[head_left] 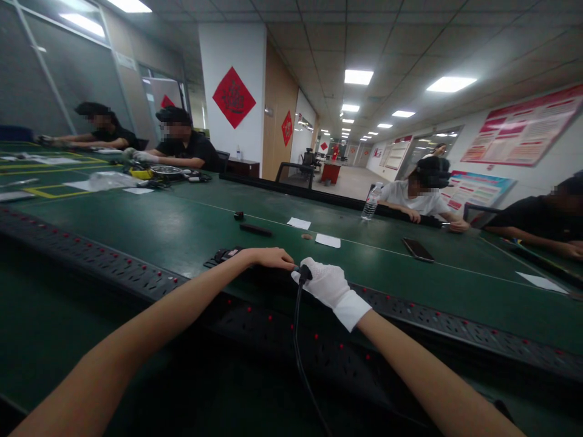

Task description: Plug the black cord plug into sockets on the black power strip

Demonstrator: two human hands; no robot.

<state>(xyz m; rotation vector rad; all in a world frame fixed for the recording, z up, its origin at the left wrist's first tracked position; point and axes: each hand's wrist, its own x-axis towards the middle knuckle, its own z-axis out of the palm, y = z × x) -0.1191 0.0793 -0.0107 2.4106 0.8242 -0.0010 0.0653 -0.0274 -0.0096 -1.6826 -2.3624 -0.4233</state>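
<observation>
A white knit glove covers my right hand point(325, 282), which is closed around a black plug point(305, 273). From that plug a black cable point(298, 340) hangs down toward the bottom of the view. My bare left hand point(273, 258) is just to the left, fingers bent together, with its tips at the gloved fingers. Whatever those tips pinch is hidden or too small to make out. Both hands are above a long black power strip point(282, 325) with red lights. Beside my left wrist lies a black object with a strap point(223, 256).
On the green table point(182, 212) are a black bar point(255, 230), a small black part point(238, 215), white papers point(328, 241), a phone point(418, 249) and a water bottle point(371, 201). Several people sit around the far edges. A plastic bag point(112, 180) lies at left.
</observation>
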